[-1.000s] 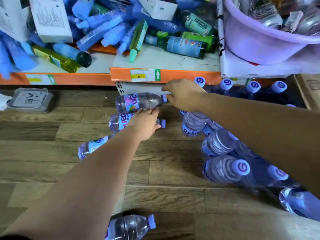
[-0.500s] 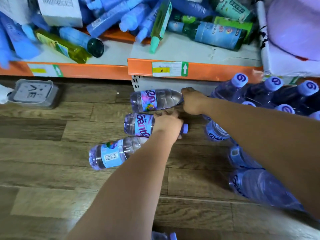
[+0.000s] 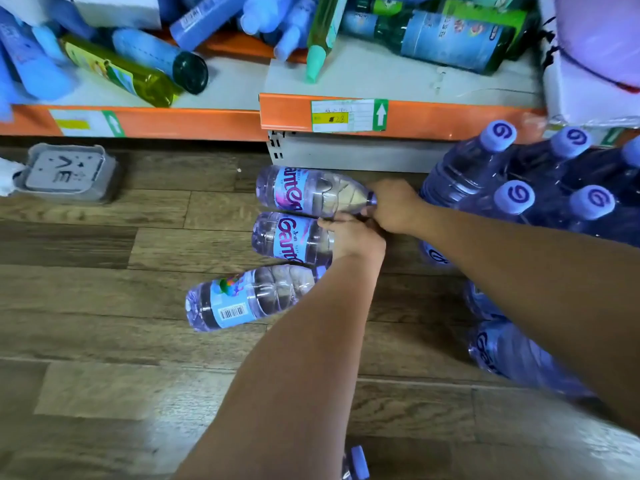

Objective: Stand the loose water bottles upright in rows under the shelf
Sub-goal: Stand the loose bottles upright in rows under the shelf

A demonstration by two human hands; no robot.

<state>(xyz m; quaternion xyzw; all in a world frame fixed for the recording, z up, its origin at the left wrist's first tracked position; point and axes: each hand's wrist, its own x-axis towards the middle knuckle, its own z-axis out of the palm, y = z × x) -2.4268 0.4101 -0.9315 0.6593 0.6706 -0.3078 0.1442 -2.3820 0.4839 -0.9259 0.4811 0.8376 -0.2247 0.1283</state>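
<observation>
Three bottles (image 3: pixel 291 239) on plank floor (image 3: pixel 104 341)

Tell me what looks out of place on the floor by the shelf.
Three water bottles lie on their sides beside the upright rows: the far bottle, gripped at its neck by the right hand, the middle bottle, held by the left hand, and the near bottle, lying skewed.

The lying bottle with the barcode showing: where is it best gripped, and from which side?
Grip the barcode bottle around its ribbed clear middle, from above. It lies flat, base to the left; its cap end is hidden behind the left arm.
</observation>
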